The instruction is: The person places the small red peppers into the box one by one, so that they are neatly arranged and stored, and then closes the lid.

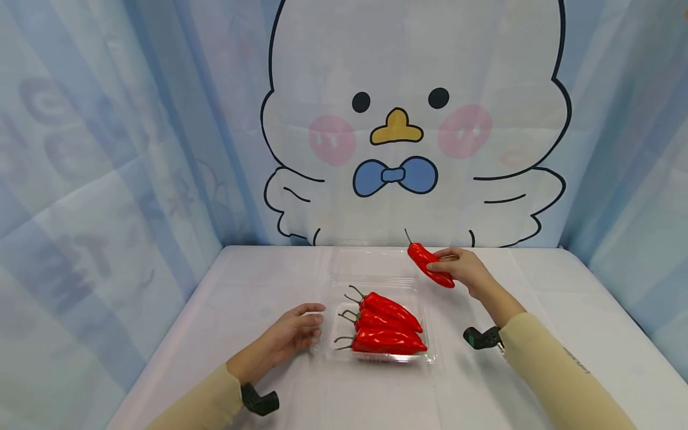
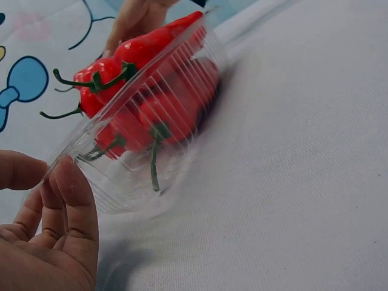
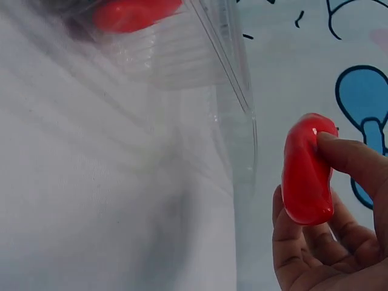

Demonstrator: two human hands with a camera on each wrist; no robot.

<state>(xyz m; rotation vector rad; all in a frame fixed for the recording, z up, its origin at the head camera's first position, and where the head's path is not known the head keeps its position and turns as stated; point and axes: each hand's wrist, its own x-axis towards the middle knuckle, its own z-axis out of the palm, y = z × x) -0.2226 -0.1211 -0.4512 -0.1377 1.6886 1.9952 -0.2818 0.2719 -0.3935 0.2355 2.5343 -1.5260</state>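
A clear plastic container with ribbed walls stands on the table, holding several glossy red peppers with thin green stems. Those peppers lie side by side, stems toward the left. My left hand is at the container's left side; in the left wrist view its thumb and fingertips pinch the rim. Up at the back right, my right hand grips one red pepper between thumb and fingers. This pepper is raised off the table, tilted, its stem pointing up and left.
The container's clear lid lies folded back toward the rear of the white table. Behind the table hangs a curtain with a cartoon bird, and more curtain closes both sides. A dark wrist device sits at each sleeve.
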